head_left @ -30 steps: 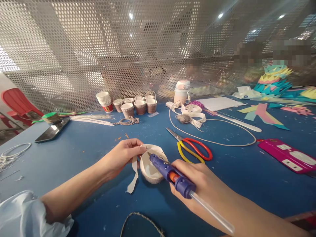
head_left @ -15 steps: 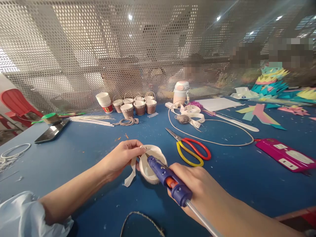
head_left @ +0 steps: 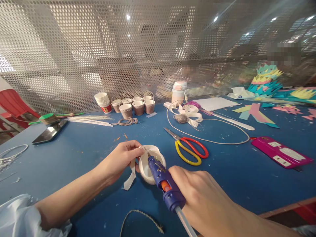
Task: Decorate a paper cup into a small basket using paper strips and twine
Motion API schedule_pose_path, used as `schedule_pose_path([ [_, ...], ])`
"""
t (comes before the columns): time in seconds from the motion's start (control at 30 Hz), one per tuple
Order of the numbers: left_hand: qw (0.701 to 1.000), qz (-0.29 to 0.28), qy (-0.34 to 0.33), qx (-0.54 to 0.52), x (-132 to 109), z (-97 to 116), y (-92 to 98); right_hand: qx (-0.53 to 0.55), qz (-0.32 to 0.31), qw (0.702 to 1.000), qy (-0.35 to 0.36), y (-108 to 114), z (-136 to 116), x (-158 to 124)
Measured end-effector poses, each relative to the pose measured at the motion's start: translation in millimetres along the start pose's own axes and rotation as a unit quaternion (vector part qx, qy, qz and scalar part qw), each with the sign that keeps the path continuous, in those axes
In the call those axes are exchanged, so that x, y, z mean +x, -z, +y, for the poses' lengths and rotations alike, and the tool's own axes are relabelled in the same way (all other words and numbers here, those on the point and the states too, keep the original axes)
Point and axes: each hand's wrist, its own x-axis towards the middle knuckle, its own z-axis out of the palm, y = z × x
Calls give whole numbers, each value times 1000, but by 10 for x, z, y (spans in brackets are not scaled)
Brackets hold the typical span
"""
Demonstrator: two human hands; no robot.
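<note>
My left hand [head_left: 127,156] grips the rim of a paper cup [head_left: 148,179], its open mouth tilted toward me. A white strip [head_left: 130,179] hangs down beside the cup from under those fingers. In my right hand [head_left: 195,191] is a blue hot glue gun [head_left: 161,177] with an orange part and a clear glue stick out of its back. The gun's nozzle points into the cup near the far rim, close to my left thumb; whether it touches the wall I cannot tell. To the right lie scissors [head_left: 195,149] with red and yellow handles.
Several small twine-wrapped buckets [head_left: 138,108] stand at the back beside stacked paper cups [head_left: 102,100]. Behind the scissors are a twine ball [head_left: 181,118] and white tape [head_left: 194,113]. A magenta case [head_left: 281,153] lies right, a dark phone [head_left: 50,131] left, a twine piece [head_left: 145,215] in front.
The glue gun has swung slightly, its back end shifting left, and its nozzle sits a little further right along the cup's inside. My left hand keeps its hold. The view has shifted slightly.
</note>
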Motion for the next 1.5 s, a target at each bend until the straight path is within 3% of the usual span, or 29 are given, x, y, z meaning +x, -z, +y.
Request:
schedule_pose_path([
  [0.2,1000,17,-7,7,-38,13,-30,11,-1,1000,-1,20,-47,-9],
  [0.4,1000,9,-8,4,-74,0,-56,183,-51,973,-135,73,-19,-1],
  [0.5,1000,5,-2,9,-112,5,-91,311,-82,922,-217,168,-6,-29],
  [0.67,1000,7,12,17,-179,29,-149,466,-194,798,-330,316,-41,-108],
  [1.03,1000,8,6,-6,-266,-57,-205,670,-89,626,-389,86,-236,-185],
  [1.4,1000,11,4,-26,-305,-64,-235,703,-82,608,-359,40,-286,-241],
  [1.5,999,19,4,-31,-319,-54,-254,696,-83,620,-352,28,-282,-254],
])
